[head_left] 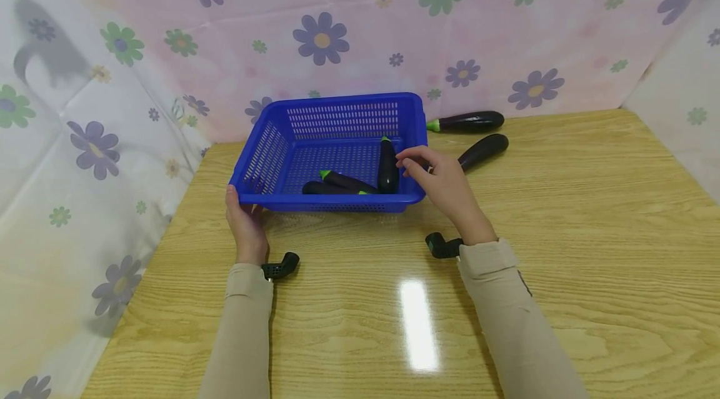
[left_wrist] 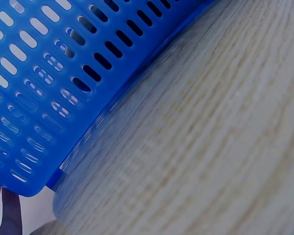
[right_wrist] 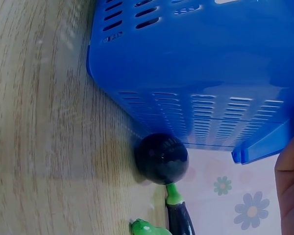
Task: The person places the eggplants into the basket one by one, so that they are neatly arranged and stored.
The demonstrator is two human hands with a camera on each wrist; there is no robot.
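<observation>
A blue plastic basket (head_left: 343, 199) with slotted walls stands on the table, several dark eggplants inside it. One eggplant (head_left: 388, 167) lies lengthwise along the right side; another eggplant (head_left: 349, 182) slants near the front wall. My left hand (head_left: 245, 227) holds the basket's front left corner, thumb at the rim and the other fingers partly hidden. Over the right rim reaches my right hand (head_left: 441, 180), its fingers loosely bent beside the upright-lying eggplant, with nothing visibly gripped. In the right wrist view, a rounded black eggplant end (right_wrist: 161, 159) shows close outside the basket wall.
Right of the basket lie an eggplant (head_left: 471, 122) near the back cloth and a second eggplant (head_left: 485, 150), partly hidden by my right hand. A flowered cloth (head_left: 360, 30) hangs behind the wooden table (head_left: 349, 311) and along its sides.
</observation>
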